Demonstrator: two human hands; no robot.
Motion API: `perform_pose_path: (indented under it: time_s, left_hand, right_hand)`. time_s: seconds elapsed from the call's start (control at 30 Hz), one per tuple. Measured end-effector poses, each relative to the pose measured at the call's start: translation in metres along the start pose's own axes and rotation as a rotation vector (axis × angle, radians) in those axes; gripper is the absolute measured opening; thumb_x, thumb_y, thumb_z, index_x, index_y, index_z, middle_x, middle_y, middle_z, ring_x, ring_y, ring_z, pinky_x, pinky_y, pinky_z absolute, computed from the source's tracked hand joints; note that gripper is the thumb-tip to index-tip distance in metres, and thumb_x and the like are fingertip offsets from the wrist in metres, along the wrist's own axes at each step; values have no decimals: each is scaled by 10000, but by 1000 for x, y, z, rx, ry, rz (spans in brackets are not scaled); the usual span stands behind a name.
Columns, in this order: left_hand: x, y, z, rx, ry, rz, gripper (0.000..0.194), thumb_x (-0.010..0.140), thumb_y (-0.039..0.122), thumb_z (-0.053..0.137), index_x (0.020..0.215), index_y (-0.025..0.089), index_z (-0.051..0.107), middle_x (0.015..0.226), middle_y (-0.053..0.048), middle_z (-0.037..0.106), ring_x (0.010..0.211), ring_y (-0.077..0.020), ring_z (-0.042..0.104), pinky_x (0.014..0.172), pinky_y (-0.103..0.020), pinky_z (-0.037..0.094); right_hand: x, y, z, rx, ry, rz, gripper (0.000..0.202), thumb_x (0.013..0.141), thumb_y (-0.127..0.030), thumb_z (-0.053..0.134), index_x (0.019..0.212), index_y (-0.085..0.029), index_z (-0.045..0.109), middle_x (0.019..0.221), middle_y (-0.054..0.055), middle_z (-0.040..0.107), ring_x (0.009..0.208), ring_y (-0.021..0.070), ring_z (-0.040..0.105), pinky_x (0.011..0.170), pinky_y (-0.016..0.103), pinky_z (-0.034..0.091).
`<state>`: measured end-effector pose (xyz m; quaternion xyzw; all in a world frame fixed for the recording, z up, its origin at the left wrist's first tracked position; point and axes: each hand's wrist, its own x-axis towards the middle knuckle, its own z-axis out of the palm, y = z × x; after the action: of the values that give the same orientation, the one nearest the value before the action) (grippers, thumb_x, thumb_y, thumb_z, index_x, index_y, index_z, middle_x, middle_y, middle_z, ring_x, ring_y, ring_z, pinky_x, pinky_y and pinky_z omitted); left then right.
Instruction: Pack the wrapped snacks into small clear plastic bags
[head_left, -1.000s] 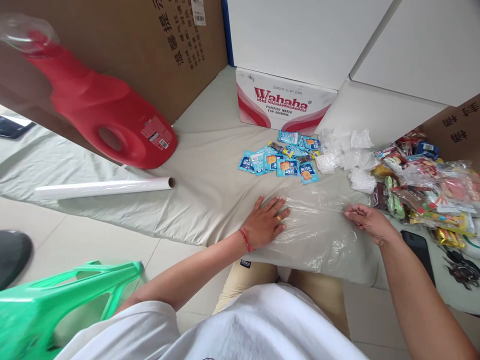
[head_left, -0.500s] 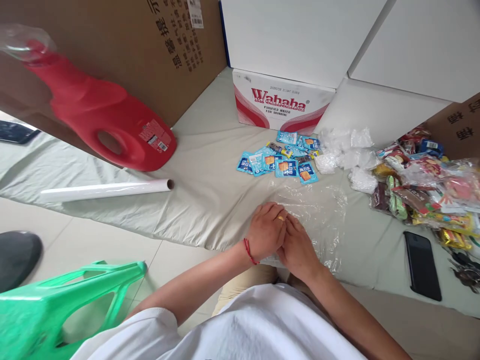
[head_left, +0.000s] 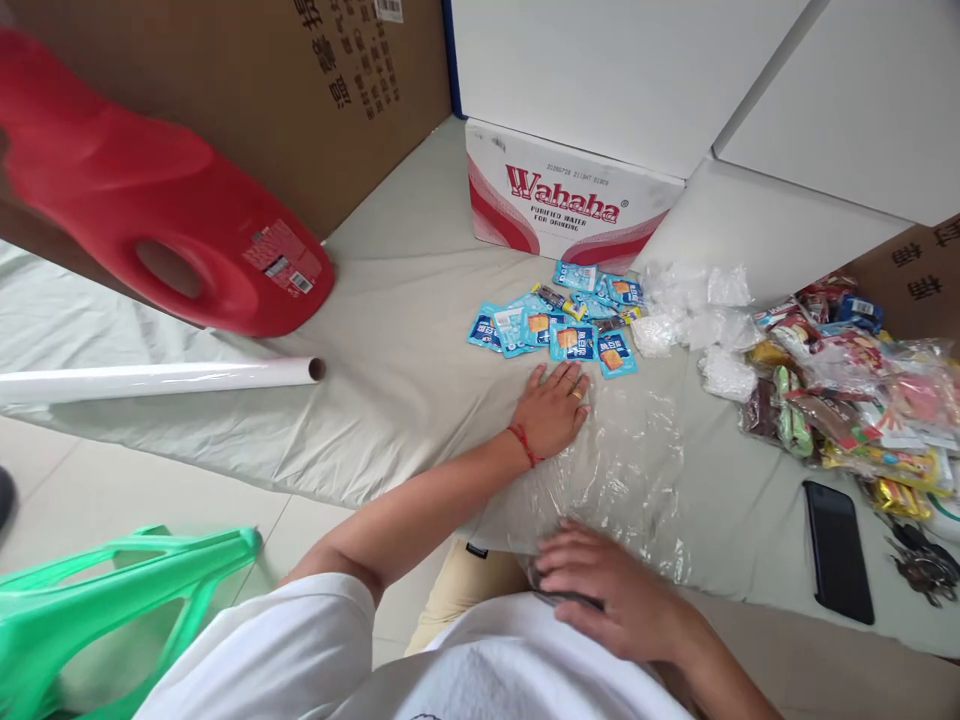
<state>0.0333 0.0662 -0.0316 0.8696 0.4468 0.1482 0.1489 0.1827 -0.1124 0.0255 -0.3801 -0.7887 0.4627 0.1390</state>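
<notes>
Head view: your cloth-covered surface meets the brown carton at back left and ends at your lap, fabric running between the red jug and the clear plastic film before you. Your left hand lies spread flat on the film, near the blue sachets; your right hand blurs by the front edge, its grip indeterminable.

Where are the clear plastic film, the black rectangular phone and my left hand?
Clear plastic film [head_left: 637, 450], head view: crinkled middle.
Black rectangular phone [head_left: 838, 552], head view: upward face.
Left hand [head_left: 551, 412], head view: back of the hand.
</notes>
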Motion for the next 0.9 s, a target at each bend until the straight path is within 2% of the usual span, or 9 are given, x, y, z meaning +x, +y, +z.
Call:
perform_pose_path:
  time_s: [0.1, 0.2, 0.27, 0.37, 0.47, 0.57, 0.67, 0.77, 0.9]
  left_hand:
    - [2, -3, 2, -17, 4, 17, 533, 1073, 404, 372, 1540, 189, 511, 1683, -137, 415, 1573, -293, 372, 1293, -601, 216]
    - [2, -5, 0, -31, 0, 14, 531, 1075, 410, 367, 1538, 197, 513, 1675, -133, 429, 1569, -295, 379, 1288, -600, 224]
    - [3, -7, -2, -38, -5, 19, 526, 1079, 406, 359, 1532, 193, 522, 1664, -131, 448, 1562, -293, 390, 1286, -594, 231]
    - [4, -10, -4, -46, -3, 25, 519, 1085, 391, 342, 1519, 183, 538, 1649, -119, 475, 1551, -280, 407, 1287, -573, 240]
    - [5, -14, -5, -54, 11, 1, 502, 1081, 376, 355, 1504, 195, 556, 1638, -96, 496, 1550, -263, 408, 1293, -551, 241]
    - [6, -18, -4, -57, 25, -4, 484, 1070, 371, 383, 1486, 213, 574, 1633, -83, 504, 1542, -260, 418, 1295, -538, 244]
    - [6, -20, -1, -52, 29, 11, 490, 1064, 378, 394, 1488, 207, 570, 1636, -88, 500, 1534, -272, 427, 1286, -545, 258]
    - [6, -20, -1, -50, 31, 14, 501, 1063, 378, 389, 1496, 193, 560, 1635, -93, 500, 1535, -280, 423, 1284, -552, 261]
    - [6, -18, -3, -56, 27, -2, 501, 1070, 370, 370, 1496, 184, 559, 1636, -88, 500, 1537, -269, 421, 1291, -551, 254]
  right_hand:
    - [-1, 17, -50, 123, 275, 247, 294, 1045, -407, 530, 1103, -292, 795, 956, 19, 805, 852, 188, 752, 831, 340, 611]
    - [30, 52, -113, -148, 586, 436, 312, 989, -470, 581, 1068, -255, 793, 952, 43, 792, 856, 227, 727, 840, 371, 581]
    - [68, 77, -152, -373, 607, 495, 327, 986, -372, 525, 1122, -222, 782, 1008, 72, 788, 886, 244, 719, 853, 379, 564]
    - [130, 102, -194, -779, 499, 515, 491, 934, -181, 463, 1372, -213, 683, 1395, 119, 672, 1126, 285, 682, 910, 385, 530]
    - [175, 111, -216, -971, 283, 510, 581, 912, -121, 465, 1463, -235, 611, 1529, 123, 567, 1128, 297, 673, 825, 365, 512]
    - [189, 112, -229, -1021, 186, 505, 415, 923, -157, 537, 1293, -205, 719, 1337, 150, 676, 1069, 300, 668, 783, 345, 475]
    - [185, 110, -244, -950, 291, 508, 334, 919, -226, 647, 1238, -180, 736, 1180, 156, 729, 982, 279, 654, 778, 350, 446]
    - [182, 102, -256, -878, 424, 502, 377, 985, -268, 584, 1322, -129, 677, 1128, 163, 738, 875, 235, 634, 790, 360, 442]
    - [204, 88, -254, -877, 468, 416, 376, 1028, -281, 491, 1302, -101, 676, 1162, 178, 724, 990, 247, 630, 922, 382, 435]
